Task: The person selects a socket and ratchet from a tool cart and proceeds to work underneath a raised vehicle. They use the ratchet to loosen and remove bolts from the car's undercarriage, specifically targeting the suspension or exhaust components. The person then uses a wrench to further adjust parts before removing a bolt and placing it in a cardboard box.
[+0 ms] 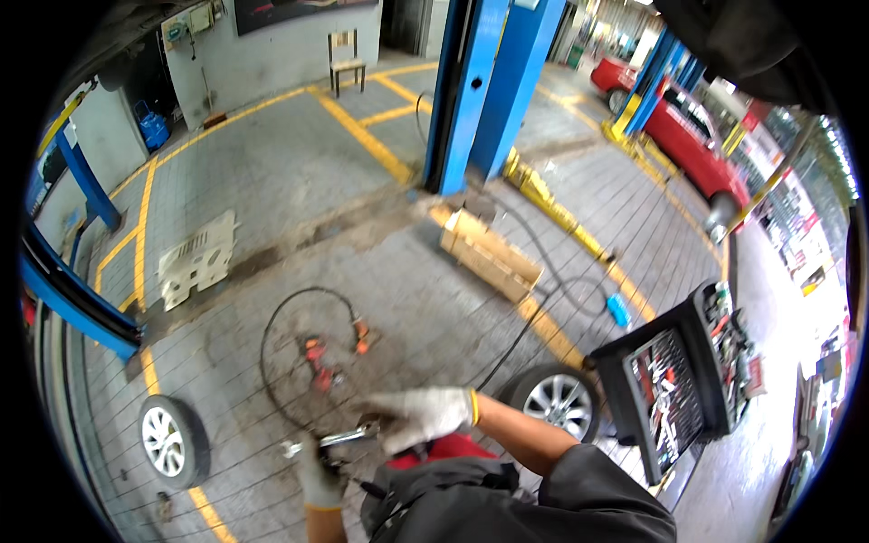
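A shiny metal wrench (346,437) lies crosswise in front of my body, just above the floor in the picture. My right hand (425,418), in a whitish work glove with a yellow cuff, is closed round its right end. Gloved too, my left hand (319,478) is closed at the wrench's left part, whose tip shows beyond the fingers. Something small and dark by the left palm is too blurred to name. Past the hands, an orange-red power tool (319,364) lies on the floor beside a black hose with an orange end (362,337).
A wheel (559,403) and an open tool case (668,385) stand at my right; another wheel (172,442) is at the left. Ahead are a wooden box (489,255), a blue lift post (466,100) and a flat metal panel (197,260). Hoses cross the floor.
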Demonstrator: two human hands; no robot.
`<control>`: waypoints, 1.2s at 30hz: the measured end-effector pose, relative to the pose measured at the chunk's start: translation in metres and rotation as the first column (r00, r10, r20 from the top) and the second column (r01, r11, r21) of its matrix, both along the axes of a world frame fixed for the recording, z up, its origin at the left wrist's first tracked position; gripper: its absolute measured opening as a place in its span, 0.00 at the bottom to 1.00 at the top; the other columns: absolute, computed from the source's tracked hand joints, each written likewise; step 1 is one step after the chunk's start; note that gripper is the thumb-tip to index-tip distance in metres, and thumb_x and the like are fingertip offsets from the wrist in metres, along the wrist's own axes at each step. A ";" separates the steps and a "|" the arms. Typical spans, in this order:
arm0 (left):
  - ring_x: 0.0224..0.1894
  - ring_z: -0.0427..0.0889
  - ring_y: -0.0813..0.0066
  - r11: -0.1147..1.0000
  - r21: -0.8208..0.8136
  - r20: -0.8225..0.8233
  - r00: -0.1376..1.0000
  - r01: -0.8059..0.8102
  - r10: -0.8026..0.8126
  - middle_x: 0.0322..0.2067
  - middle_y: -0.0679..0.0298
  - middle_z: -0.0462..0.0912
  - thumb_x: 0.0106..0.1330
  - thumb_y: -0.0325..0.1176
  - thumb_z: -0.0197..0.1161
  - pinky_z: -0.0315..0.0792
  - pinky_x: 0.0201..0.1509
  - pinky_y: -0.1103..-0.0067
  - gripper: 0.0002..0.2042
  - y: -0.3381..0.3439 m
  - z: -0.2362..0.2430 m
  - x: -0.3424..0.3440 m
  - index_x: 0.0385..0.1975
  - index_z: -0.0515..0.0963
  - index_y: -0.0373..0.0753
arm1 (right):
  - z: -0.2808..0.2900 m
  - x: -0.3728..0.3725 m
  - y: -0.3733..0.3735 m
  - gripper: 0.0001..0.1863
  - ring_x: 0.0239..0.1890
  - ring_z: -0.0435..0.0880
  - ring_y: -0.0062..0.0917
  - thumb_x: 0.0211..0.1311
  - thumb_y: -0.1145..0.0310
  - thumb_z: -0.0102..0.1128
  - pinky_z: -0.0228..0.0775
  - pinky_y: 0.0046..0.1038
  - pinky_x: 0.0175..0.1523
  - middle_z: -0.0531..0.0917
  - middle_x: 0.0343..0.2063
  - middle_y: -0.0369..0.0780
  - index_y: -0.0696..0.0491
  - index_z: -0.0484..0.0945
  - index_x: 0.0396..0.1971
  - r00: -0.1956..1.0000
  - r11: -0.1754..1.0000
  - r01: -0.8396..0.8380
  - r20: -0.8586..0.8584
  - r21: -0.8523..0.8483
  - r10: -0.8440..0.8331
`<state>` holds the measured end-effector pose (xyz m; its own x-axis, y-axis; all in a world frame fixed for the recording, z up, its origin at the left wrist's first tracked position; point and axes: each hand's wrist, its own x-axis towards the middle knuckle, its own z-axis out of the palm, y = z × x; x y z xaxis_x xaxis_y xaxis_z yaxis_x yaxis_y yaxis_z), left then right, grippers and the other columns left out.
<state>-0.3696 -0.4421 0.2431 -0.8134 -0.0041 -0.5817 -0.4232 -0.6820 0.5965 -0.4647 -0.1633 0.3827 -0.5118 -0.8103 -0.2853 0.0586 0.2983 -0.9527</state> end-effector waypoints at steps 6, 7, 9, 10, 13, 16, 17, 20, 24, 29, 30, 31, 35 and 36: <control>0.16 0.75 0.75 0.970 -0.029 0.082 0.967 -0.241 0.243 0.17 0.68 0.79 0.78 0.63 0.54 0.64 0.15 0.79 0.21 -0.011 0.016 0.002 0.40 0.80 0.51 | 0.168 -0.114 0.088 0.33 0.47 0.85 0.33 0.80 0.45 0.50 0.81 0.40 0.53 0.84 0.54 0.47 0.58 0.70 0.68 0.576 0.497 0.437 -0.191 -0.749 -0.795; 0.16 0.75 0.75 0.960 -0.056 0.081 0.957 -0.273 0.277 0.17 0.68 0.78 0.78 0.62 0.55 0.64 0.15 0.79 0.21 -0.006 0.023 0.005 0.41 0.80 0.51 | 0.204 -0.129 0.090 0.34 0.43 0.86 0.33 0.82 0.41 0.44 0.82 0.42 0.51 0.85 0.52 0.48 0.58 0.72 0.65 0.455 0.384 0.397 -0.184 -0.834 -0.871; 0.16 0.75 0.75 0.959 0.050 0.083 0.958 -0.278 0.273 0.17 0.68 0.78 0.78 0.62 0.55 0.64 0.14 0.79 0.21 0.000 0.014 0.008 0.41 0.80 0.49 | 0.284 -0.126 0.082 0.40 0.40 0.85 0.33 0.80 0.33 0.39 0.81 0.44 0.49 0.85 0.49 0.48 0.58 0.74 0.62 0.554 0.247 0.264 -0.062 -0.932 -0.830; 0.16 0.75 0.74 0.957 0.102 0.073 0.962 -0.271 0.265 0.17 0.67 0.78 0.78 0.61 0.56 0.63 0.14 0.79 0.21 0.003 0.011 0.006 0.41 0.80 0.49 | 0.310 -0.129 0.083 0.42 0.39 0.84 0.32 0.78 0.30 0.37 0.81 0.45 0.48 0.85 0.47 0.47 0.58 0.75 0.61 0.552 0.248 0.157 -0.123 -0.956 -0.825; 0.15 0.74 0.75 0.963 -0.004 -0.013 0.963 -0.268 0.268 0.17 0.68 0.78 0.77 0.61 0.57 0.65 0.14 0.79 0.20 0.028 0.017 0.000 0.41 0.80 0.50 | 0.355 -0.140 0.077 0.33 0.33 0.79 0.26 0.78 0.37 0.50 0.71 0.35 0.38 0.83 0.35 0.43 0.58 0.79 0.46 0.682 0.310 0.084 -0.172 -0.947 -0.711; 0.16 0.75 0.76 0.961 -0.033 -0.007 0.962 -0.274 0.274 0.16 0.70 0.77 0.76 0.60 0.59 0.65 0.15 0.78 0.19 0.043 0.026 -0.003 0.39 0.80 0.52 | 0.363 -0.151 0.089 0.25 0.29 0.72 0.23 0.78 0.46 0.54 0.65 0.30 0.36 0.81 0.32 0.41 0.57 0.79 0.42 0.655 0.344 0.045 -0.233 -0.938 -0.719; 0.16 0.75 0.76 0.958 -0.023 0.000 0.958 -0.286 0.286 0.16 0.70 0.77 0.76 0.60 0.59 0.65 0.16 0.78 0.18 0.046 0.027 -0.003 0.39 0.80 0.52 | 0.362 -0.147 0.080 0.20 0.25 0.65 0.20 0.77 0.51 0.56 0.60 0.26 0.31 0.79 0.29 0.39 0.56 0.78 0.39 0.648 0.282 0.079 -0.166 -0.956 -0.743; 0.16 0.75 0.77 0.942 -0.034 -0.016 0.943 -0.334 0.333 0.17 0.71 0.76 0.76 0.60 0.60 0.64 0.15 0.78 0.18 0.050 0.032 0.006 0.37 0.79 0.52 | 0.366 -0.151 0.077 0.18 0.20 0.63 0.17 0.77 0.53 0.56 0.55 0.21 0.26 0.76 0.24 0.36 0.55 0.77 0.37 0.604 0.298 0.049 -0.209 -0.953 -0.769; 0.16 0.74 0.78 0.884 -0.112 -0.006 0.890 -0.454 0.456 0.17 0.72 0.74 0.76 0.60 0.60 0.61 0.14 0.80 0.18 0.046 0.036 0.033 0.35 0.77 0.52 | 0.363 -0.149 0.073 0.16 0.16 0.58 0.15 0.78 0.56 0.55 0.48 0.19 0.20 0.73 0.20 0.35 0.54 0.76 0.35 0.586 0.278 0.037 -0.205 -0.960 -0.784; 0.15 0.73 0.76 0.891 -0.040 -0.080 0.891 -0.451 0.447 0.19 0.71 0.74 0.76 0.61 0.59 0.61 0.15 0.77 0.20 0.042 0.012 0.049 0.33 0.76 0.50 | 0.366 -0.234 0.130 0.14 0.15 0.58 0.15 0.78 0.57 0.55 0.46 0.20 0.19 0.72 0.18 0.34 0.51 0.75 0.36 -0.020 0.082 0.108 -0.084 -0.991 -0.996; 0.16 0.73 0.76 0.887 -0.083 -0.058 0.890 -0.455 0.452 0.19 0.71 0.74 0.76 0.60 0.60 0.62 0.15 0.76 0.20 0.038 -0.007 0.045 0.33 0.76 0.50 | 0.369 -0.234 0.158 0.13 0.16 0.59 0.16 0.77 0.56 0.56 0.46 0.20 0.20 0.71 0.18 0.33 0.51 0.76 0.36 0.027 0.152 0.079 -0.150 -0.985 -0.988; 0.16 0.73 0.76 0.858 -0.094 -0.068 0.863 -0.505 0.501 0.20 0.71 0.74 0.76 0.60 0.60 0.63 0.15 0.76 0.20 0.037 -0.026 0.030 0.32 0.77 0.50 | 0.373 -0.235 0.169 0.13 0.17 0.59 0.16 0.77 0.56 0.57 0.46 0.20 0.21 0.71 0.18 0.32 0.50 0.76 0.36 0.111 0.219 0.036 -0.214 -0.975 -0.971; 0.18 0.78 0.73 0.936 -0.199 -0.027 0.957 -0.289 0.289 0.21 0.68 0.78 0.78 0.55 0.57 0.72 0.18 0.72 0.18 0.048 0.018 0.020 0.35 0.78 0.46 | 0.353 -0.189 0.158 0.14 0.22 0.64 0.18 0.75 0.53 0.63 0.55 0.23 0.30 0.72 0.20 0.32 0.49 0.79 0.35 0.578 0.236 0.071 -0.152 -0.969 -0.802; 0.18 0.77 0.73 0.954 -0.249 -0.094 0.984 -0.169 0.150 0.21 0.67 0.78 0.79 0.54 0.56 0.73 0.18 0.73 0.18 0.063 0.053 0.006 0.35 0.78 0.46 | 0.357 -0.189 0.168 0.15 0.23 0.66 0.19 0.75 0.53 0.63 0.57 0.25 0.31 0.74 0.21 0.33 0.50 0.80 0.37 0.619 0.212 0.020 -0.154 -0.977 -0.770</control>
<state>-0.3636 -0.3788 0.2966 -0.8304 -0.2776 -0.4831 -0.2701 -0.5579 0.7848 -0.6539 0.0051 0.7399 -0.5574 0.0502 0.8287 -0.7054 -0.5551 -0.4409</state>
